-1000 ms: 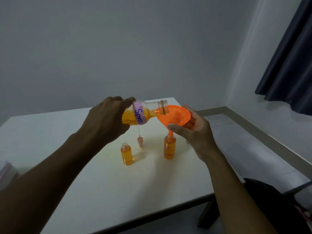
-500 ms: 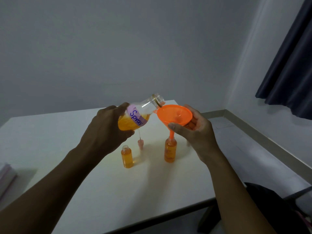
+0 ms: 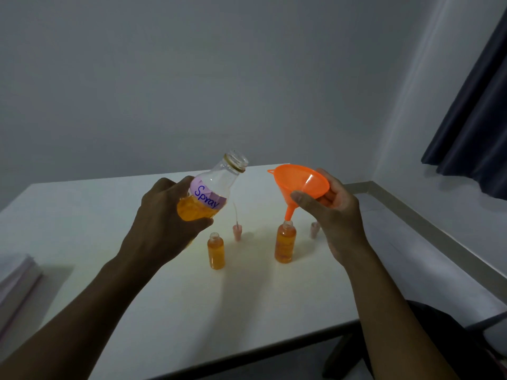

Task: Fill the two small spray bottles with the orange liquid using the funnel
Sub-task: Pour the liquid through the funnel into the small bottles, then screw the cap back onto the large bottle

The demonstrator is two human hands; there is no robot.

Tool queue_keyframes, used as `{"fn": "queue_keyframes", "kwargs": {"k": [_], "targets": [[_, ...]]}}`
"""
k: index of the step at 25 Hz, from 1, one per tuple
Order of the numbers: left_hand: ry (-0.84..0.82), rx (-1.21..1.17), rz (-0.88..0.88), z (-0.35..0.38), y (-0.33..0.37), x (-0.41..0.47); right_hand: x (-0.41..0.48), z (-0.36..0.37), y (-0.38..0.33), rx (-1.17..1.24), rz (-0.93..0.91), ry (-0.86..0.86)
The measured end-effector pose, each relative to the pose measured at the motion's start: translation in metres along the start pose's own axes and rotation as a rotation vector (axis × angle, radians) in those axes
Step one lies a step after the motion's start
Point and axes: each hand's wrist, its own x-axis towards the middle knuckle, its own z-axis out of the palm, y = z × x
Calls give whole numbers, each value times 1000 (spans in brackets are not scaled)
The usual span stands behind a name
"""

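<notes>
My left hand (image 3: 164,215) grips a clear bottle (image 3: 211,192) with a pink "Spray" label, tilted mouth-up and to the right, orange liquid pooled at its base. My right hand (image 3: 333,212) holds the orange funnel (image 3: 300,183) tilted, its spout tip just above the neck of the right small bottle (image 3: 285,244). That bottle stands on the white table (image 3: 192,311), full of orange liquid. The left small bottle (image 3: 216,252) stands uncapped and nearly full, just below my left hand.
Two pink spray caps lie behind the small bottles: one with its tube up (image 3: 237,231), the other (image 3: 315,229) partly hidden by my right hand. A stack of paper (image 3: 16,281) sits at the table's left edge. A dark chair (image 3: 452,333) stands at the lower right.
The big bottle has tipped back from pouring into the funnel to mouth-up and moved left. The funnel has lifted out of the right small bottle's neck and tilted.
</notes>
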Motion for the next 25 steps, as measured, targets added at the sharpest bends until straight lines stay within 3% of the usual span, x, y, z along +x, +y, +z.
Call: {"fn": "queue_keyframes", "kwargs": {"k": [7, 12, 15, 18, 25], "targets": [[81, -33, -138, -19, -44, -9, -4, 14, -19, 36, -52, 8], [250, -103, -308, -48, -99, -12, -6, 103, -44, 138, -102, -206], [346, -107, -408, -60, -145, -11, -6, 191, -43, 42, -11, -376], [392, -126, -488, -58, -179, -9, 4, 265, -25, -128, 62, -438], [403, -213, -563, -35, -220, -5, 40, 340, 22, -343, 283, -472]]}}
